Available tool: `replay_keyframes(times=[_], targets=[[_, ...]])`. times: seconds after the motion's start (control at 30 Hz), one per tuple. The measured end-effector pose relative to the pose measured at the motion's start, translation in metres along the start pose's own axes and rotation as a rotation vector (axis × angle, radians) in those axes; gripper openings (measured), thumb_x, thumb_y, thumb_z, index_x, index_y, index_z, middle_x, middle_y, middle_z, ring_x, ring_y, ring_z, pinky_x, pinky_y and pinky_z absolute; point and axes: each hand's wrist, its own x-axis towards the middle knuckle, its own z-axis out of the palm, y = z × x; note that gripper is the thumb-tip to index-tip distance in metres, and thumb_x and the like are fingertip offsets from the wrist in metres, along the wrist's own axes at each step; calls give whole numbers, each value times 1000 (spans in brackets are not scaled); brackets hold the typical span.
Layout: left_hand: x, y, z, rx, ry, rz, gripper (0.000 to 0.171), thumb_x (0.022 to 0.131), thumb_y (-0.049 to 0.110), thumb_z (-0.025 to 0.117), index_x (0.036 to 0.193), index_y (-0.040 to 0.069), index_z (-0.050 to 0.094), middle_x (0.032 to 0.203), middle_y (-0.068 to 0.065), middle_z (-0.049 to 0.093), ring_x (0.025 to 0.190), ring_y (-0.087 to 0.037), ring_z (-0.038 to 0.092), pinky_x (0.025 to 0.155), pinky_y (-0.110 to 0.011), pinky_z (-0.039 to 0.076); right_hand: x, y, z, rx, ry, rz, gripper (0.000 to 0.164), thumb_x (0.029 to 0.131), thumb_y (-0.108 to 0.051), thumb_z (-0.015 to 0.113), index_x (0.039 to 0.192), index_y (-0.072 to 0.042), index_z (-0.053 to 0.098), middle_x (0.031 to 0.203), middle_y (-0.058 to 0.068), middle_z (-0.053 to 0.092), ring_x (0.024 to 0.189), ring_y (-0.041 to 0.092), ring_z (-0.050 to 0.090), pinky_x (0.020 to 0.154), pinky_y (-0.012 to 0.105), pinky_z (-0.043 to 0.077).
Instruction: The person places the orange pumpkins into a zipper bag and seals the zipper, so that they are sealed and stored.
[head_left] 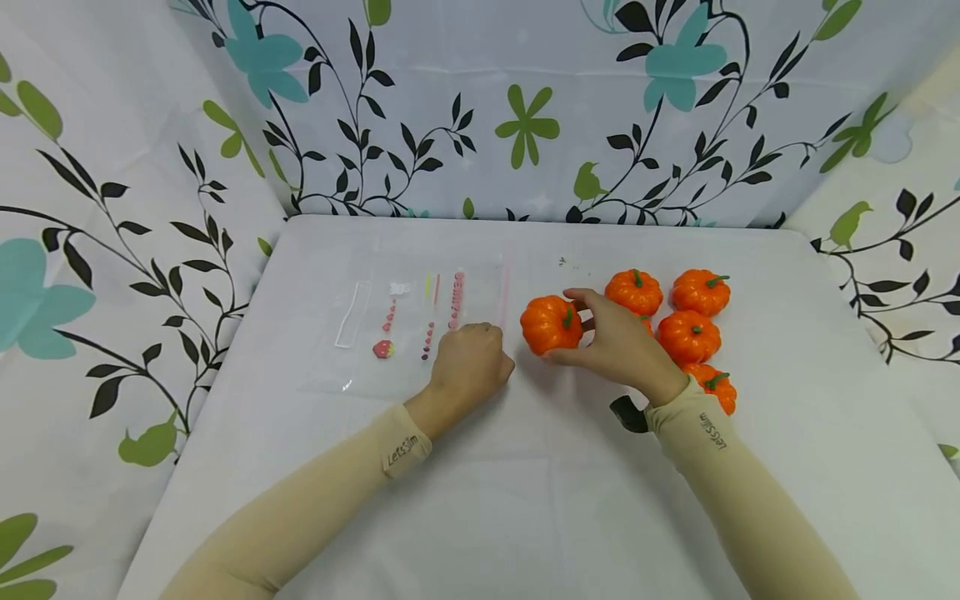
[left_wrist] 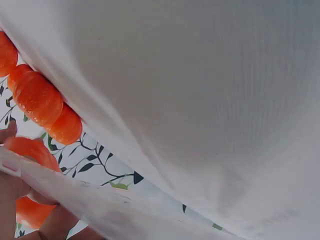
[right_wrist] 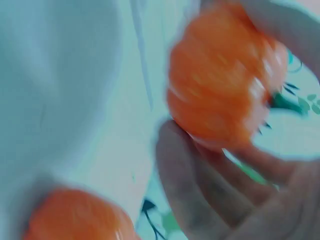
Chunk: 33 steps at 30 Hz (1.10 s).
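Observation:
A clear plastic zip bag with a pink strip along its right side lies on the table. My left hand has curled fingers at the bag's right edge. In the left wrist view, its fingers pinch a raised fold of the plastic. My right hand grips a small orange toy pumpkin with a green stem, just right of the bag. In the right wrist view, thumb and fingers wrap around the pumpkin. Several more pumpkins stand in a cluster behind the right hand; one is mostly hidden by it.
Under or in the bag show rows of red beads, a strawberry-shaped piece and a thin white-outlined strip. Small dark specks lie near the table's back. Patterned curtains enclose the white table.

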Motion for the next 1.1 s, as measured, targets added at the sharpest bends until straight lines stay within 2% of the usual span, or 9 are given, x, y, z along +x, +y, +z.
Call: replay_keyframes(times=[0.13, 0.3, 0.4, 0.53, 0.77, 0.87, 1.1], targets=[[-2, -2, -3, 27, 57, 11, 20, 77, 14, 70, 64, 7, 57, 56, -2, 47, 48, -17, 50, 42, -29, 46, 12, -7, 12, 118, 64, 46, 99, 71, -64, 82, 149, -14, 45, 140, 3, 55, 111, 24, 59, 81, 41, 57], [-5, -6, -9, 23, 127, 11, 16, 81, 17, 69, 74, 4, 63, 70, -6, 63, 62, -20, 64, 49, -32, 55, 21, -13, 25, 189, 61, 55, 93, 73, -61, 82, 147, -15, 48, 138, 2, 57, 110, 24, 60, 83, 42, 56], [-6, -9, -12, 7, 188, 16, 17, 83, 19, 69, 80, 2, 67, 89, -11, 73, 79, -25, 73, 59, -37, 61, 24, -14, 30, 183, 28, 62, 92, 74, -62, 82, 147, -16, 48, 138, 2, 58, 110, 24, 60, 85, 42, 56], [-8, -12, -11, -31, 251, 26, 18, 83, 18, 70, 84, 0, 71, 105, -16, 75, 92, -30, 74, 65, -42, 62, 27, -15, 35, 170, -5, 55, 88, 77, -57, 82, 147, -14, 48, 138, 3, 58, 110, 25, 60, 84, 42, 57], [-10, -15, -5, -63, 329, 71, 20, 82, 14, 69, 92, -3, 72, 108, -17, 74, 97, -32, 73, 70, -42, 61, 31, -17, 44, 114, -39, -14, 84, 78, -51, 83, 145, -13, 51, 131, 3, 60, 105, 23, 60, 81, 37, 56], [-11, -16, -3, -66, 365, 97, 19, 81, 13, 69, 90, -3, 71, 107, -18, 74, 97, -32, 73, 70, -41, 61, 34, -18, 49, 97, -55, -54, 85, 78, -51, 83, 145, -10, 51, 126, 3, 62, 104, 22, 60, 82, 36, 55], [-14, -15, 1, -92, 407, 124, 11, 80, 9, 67, 84, -1, 68, 107, -18, 74, 96, -32, 73, 70, -39, 61, 41, -19, 59, 83, -101, -119, 83, 82, -39, 82, 149, -5, 47, 138, 8, 59, 109, 24, 59, 89, 39, 54]])
